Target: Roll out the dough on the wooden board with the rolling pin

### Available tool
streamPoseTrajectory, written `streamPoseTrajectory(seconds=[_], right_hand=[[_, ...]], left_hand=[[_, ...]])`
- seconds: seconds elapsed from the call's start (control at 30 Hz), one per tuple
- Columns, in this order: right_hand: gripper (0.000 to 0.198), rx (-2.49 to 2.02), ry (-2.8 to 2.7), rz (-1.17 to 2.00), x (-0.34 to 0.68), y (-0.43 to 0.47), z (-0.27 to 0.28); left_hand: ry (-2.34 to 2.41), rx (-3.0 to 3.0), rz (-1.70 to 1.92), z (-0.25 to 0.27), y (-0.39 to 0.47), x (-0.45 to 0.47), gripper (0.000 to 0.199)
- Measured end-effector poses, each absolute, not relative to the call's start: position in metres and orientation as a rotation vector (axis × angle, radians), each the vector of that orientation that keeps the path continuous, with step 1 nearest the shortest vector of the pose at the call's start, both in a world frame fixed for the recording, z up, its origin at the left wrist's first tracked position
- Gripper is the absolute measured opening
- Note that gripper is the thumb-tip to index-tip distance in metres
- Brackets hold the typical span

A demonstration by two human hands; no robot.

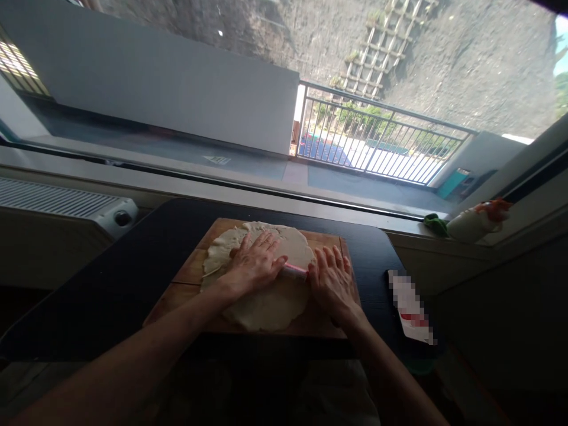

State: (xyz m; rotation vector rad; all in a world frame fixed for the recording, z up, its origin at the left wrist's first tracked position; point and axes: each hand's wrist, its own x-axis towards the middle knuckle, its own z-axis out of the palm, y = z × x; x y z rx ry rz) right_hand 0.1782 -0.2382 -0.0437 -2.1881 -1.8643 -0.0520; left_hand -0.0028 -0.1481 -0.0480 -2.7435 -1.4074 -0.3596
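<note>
A wide, thin sheet of dough [266, 305] with a ragged left edge lies on a wooden board [186, 275]. Between my hands shows a short stretch of a rolling pin [296, 270], pale with a pink gleam, resting across the dough; most of it is hidden under my palms. My left hand [255, 260] lies flat over its left part, fingers stretched forward above the dough and thumb pointing right. Over its right part, near the board's right side, my right hand [332, 281] lies with fingers extended. Neither hand's fingers wrap round the pin.
The board rests on a dark table [119, 278]. A phone-like flat object [410, 307], partly blurred, lies at the table's right. Behind are a window sill [266, 192] with a white pot [470, 225] and a green item [436, 225]. A radiator [75, 204] stands left.
</note>
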Motion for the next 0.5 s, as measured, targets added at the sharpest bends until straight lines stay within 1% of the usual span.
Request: streamPoseTrajectory(seconds=[0.17,0.23,0.37,0.43,0.5], right_hand=[[0.060,-2.363,-1.643,0.174,0.202,-0.187,-0.037],[0.059,-2.332,-1.647,0.107,0.201,-0.192,-0.041],[0.056,-2.151,-1.817,-0.138,0.192,-0.224,-0.052],[0.055,-2.129,-1.841,-0.141,0.195,-0.217,-0.051],[0.055,-2.191,-1.782,-0.035,0.203,-0.191,-0.046]], left_hand=[[-1.633,-2.714,-0.204,-0.035,-0.116,0.020,0.063],[-1.607,-2.723,-0.220,-0.037,-0.120,0.018,0.064],[-1.359,-2.730,-0.401,-0.048,-0.147,-0.002,0.066],[-1.360,-2.728,-0.425,-0.048,-0.146,-0.004,0.066],[-1.471,-2.735,-0.371,-0.043,-0.131,0.004,0.065]])
